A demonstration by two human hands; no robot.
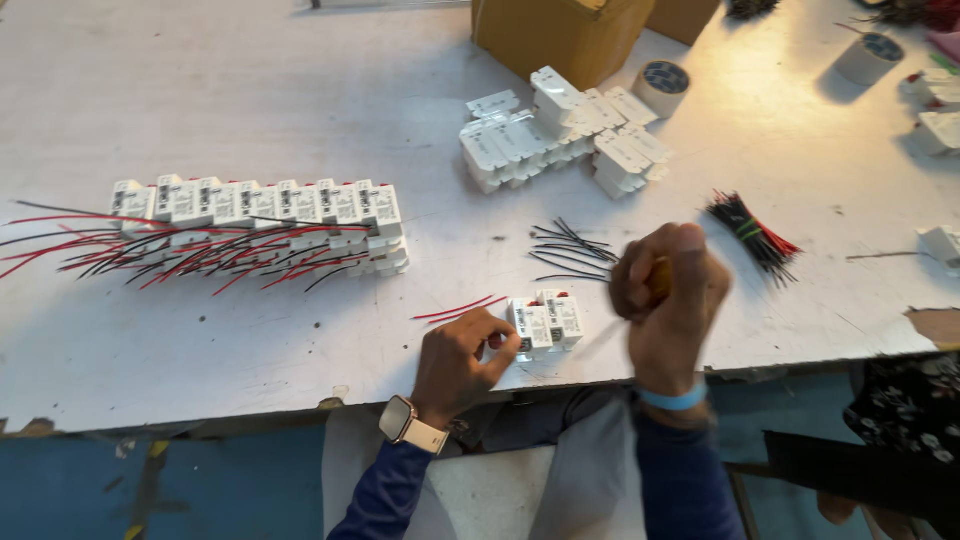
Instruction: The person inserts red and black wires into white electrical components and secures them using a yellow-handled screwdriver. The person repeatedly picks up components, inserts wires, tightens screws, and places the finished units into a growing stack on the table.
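My left hand (462, 362) grips the left side of two small white plastic modules (546, 321) that sit side by side near the table's front edge. My right hand (668, 300) is fisted around a yellow-handled screwdriver (657, 281), its shaft slanting down toward the modules and blurred. Loose red wires (460, 309) lie just left of the modules, and loose black wires (572, 251) lie just behind them.
A long row of white modules with red and black leads (262, 222) lies at the left. A pile of bare modules (560, 132) sits behind, by a cardboard box (560, 32) and tape rolls (662, 86). A banded wire bundle (752, 231) lies right.
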